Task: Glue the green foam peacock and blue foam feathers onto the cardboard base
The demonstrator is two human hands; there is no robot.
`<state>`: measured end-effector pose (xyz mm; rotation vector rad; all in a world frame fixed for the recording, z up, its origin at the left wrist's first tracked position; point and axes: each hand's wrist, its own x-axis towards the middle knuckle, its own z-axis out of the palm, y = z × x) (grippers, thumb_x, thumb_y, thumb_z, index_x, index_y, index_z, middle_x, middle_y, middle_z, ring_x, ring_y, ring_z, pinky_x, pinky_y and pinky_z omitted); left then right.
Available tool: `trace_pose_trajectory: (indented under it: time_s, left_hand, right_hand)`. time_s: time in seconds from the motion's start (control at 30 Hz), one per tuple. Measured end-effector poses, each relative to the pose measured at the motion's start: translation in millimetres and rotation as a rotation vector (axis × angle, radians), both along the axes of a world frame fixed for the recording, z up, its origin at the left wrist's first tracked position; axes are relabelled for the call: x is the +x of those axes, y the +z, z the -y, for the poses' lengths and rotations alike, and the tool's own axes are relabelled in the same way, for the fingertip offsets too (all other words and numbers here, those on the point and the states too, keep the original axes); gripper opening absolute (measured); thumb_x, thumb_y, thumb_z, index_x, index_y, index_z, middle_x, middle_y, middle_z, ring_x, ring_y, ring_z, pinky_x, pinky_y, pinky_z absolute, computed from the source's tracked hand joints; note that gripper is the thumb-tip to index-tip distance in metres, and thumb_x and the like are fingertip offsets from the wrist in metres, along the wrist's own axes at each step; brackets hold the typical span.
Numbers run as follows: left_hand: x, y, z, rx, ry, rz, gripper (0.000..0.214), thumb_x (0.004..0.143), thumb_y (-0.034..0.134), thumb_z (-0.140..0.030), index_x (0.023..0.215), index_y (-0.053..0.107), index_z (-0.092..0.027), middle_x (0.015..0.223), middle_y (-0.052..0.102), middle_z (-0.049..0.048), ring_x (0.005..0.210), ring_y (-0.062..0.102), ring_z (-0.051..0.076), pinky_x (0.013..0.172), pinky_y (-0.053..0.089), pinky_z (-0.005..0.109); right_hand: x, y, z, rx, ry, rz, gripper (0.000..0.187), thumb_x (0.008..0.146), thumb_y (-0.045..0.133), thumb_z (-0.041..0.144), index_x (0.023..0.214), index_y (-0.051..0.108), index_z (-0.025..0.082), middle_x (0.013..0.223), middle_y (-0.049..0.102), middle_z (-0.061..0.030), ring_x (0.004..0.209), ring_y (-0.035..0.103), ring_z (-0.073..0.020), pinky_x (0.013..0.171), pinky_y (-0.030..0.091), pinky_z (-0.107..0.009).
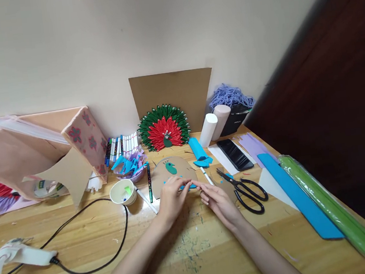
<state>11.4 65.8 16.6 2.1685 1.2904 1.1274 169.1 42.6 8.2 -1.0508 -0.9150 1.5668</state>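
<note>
My left hand (172, 197) and my right hand (221, 203) meet fingertip to fingertip above the table, both pinched. Whatever sits between the fingertips is too small to make out. Just behind them lies a rounded piece of cardboard (159, 179), partly covered by my left hand. It bears a green bird-shaped cutout (171, 168) with a small crest. Small blue pieces (193, 187) show close behind my fingertips; whether I hold any of them is unclear. Black-handled scissors (244, 189) lie open to the right of my right hand, beside a white marker (206, 176).
A finished red-and-green peacock (166, 128) leans on a cardboard sheet (170, 85). Left are a paper bowl (123, 193), scraps basket (129, 165) and a corded glue gun (24, 254). Right are a phone (235, 154), blue paper (301, 194) and a green roll (328, 204).
</note>
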Motion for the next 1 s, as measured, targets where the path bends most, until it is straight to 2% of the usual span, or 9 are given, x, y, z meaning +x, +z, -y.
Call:
trace_pose_trajectory:
  time_s: [0.17, 0.27, 0.4, 0.6, 0.73, 0.9, 1.0]
  left_hand:
    - [-2.5, -1.7, 3.1, 0.107, 0.031, -0.148, 0.016, 0.086, 0.05, -0.022, 0.087, 0.066, -0.018, 0.082, 0.068, 0.0055, 0.079, 0.061, 0.017, 0.071, 0.048, 0.03]
    - [-1.4, -0.5, 5.3, 0.168, 0.099, -0.244, 0.02, 0.086, 0.048, -0.022, 0.075, 0.065, -0.018, 0.072, 0.065, 0.0043, 0.071, 0.059, 0.016, 0.064, 0.046, 0.027]
    - [0.0, 3.3, 7.1, 0.215, 0.143, -0.229, 0.025, 0.084, 0.048, -0.021, 0.063, 0.059, -0.017, 0.061, 0.06, 0.0029, 0.062, 0.054, 0.014, 0.058, 0.041, 0.026]
    - [-4.9, 14.0, 3.7, 0.058, 0.171, 0.073, 0.013, 0.074, 0.057, -0.015, 0.061, 0.057, -0.017, 0.058, 0.057, -0.0005, 0.057, 0.05, 0.012, 0.055, 0.039, 0.023]
    - [-10.3, 22.8, 0.4, -0.064, 0.223, 0.182, 0.012, 0.075, 0.059, -0.019, 0.063, 0.06, -0.017, 0.061, 0.061, -0.0001, 0.057, 0.052, 0.011, 0.056, 0.042, 0.022]
    - [-6.3, 28.1, 4.4, -0.276, 0.111, 0.291, 0.016, 0.08, 0.057, -0.025, 0.073, 0.068, -0.016, 0.072, 0.067, 0.003, 0.062, 0.059, 0.012, 0.057, 0.046, 0.021]
    - [-1.2, 28.6, 9.4, -0.305, 0.061, 0.315, 0.015, 0.08, 0.058, -0.024, 0.078, 0.071, -0.017, 0.076, 0.069, 0.0036, 0.067, 0.061, 0.013, 0.06, 0.047, 0.022]
  right_hand:
    - [-0.3, 0.1, 2.8, 0.207, 0.03, 0.333, 0.031, 0.083, 0.053, 0.04, 0.104, 0.069, 0.022, 0.066, 0.05, 0.0003, 0.06, 0.042, -0.0126, 0.061, 0.039, -0.028]
    - [-2.8, 1.2, 4.5, 0.266, 0.063, 0.379, 0.031, 0.084, 0.051, 0.039, 0.106, 0.067, 0.024, 0.073, 0.052, -0.0005, 0.063, 0.044, -0.0128, 0.064, 0.04, -0.028]
    - [-6.2, -0.1, 7.5, 0.188, 0.096, 0.231, 0.032, 0.085, 0.052, 0.038, 0.11, 0.066, 0.024, 0.07, 0.049, 0.0006, 0.062, 0.042, -0.0114, 0.065, 0.038, -0.027]
    - [-5.4, 2.2, 7.4, -0.017, 0.081, -0.131, 0.031, 0.078, 0.061, 0.036, 0.103, 0.069, 0.021, 0.085, 0.054, -0.0034, 0.058, 0.035, -0.008, 0.054, 0.032, -0.024]
    - [0.1, 4.3, 1.7, -0.093, 0.023, -0.288, 0.026, 0.076, 0.065, 0.031, 0.097, 0.072, 0.018, 0.083, 0.055, -0.0041, 0.056, 0.032, -0.0069, 0.051, 0.031, -0.023]
    - [2.3, 2.0, -0.3, -0.138, 0.052, -0.376, 0.023, 0.077, 0.063, 0.03, 0.095, 0.072, 0.018, 0.079, 0.054, -0.0031, 0.055, 0.033, -0.0062, 0.049, 0.033, -0.021]
    - [1.0, 0.3, 1.3, -0.138, 0.08, -0.375, 0.023, 0.078, 0.062, 0.031, 0.094, 0.072, 0.019, 0.079, 0.055, -0.0032, 0.055, 0.035, -0.0062, 0.05, 0.034, -0.021]
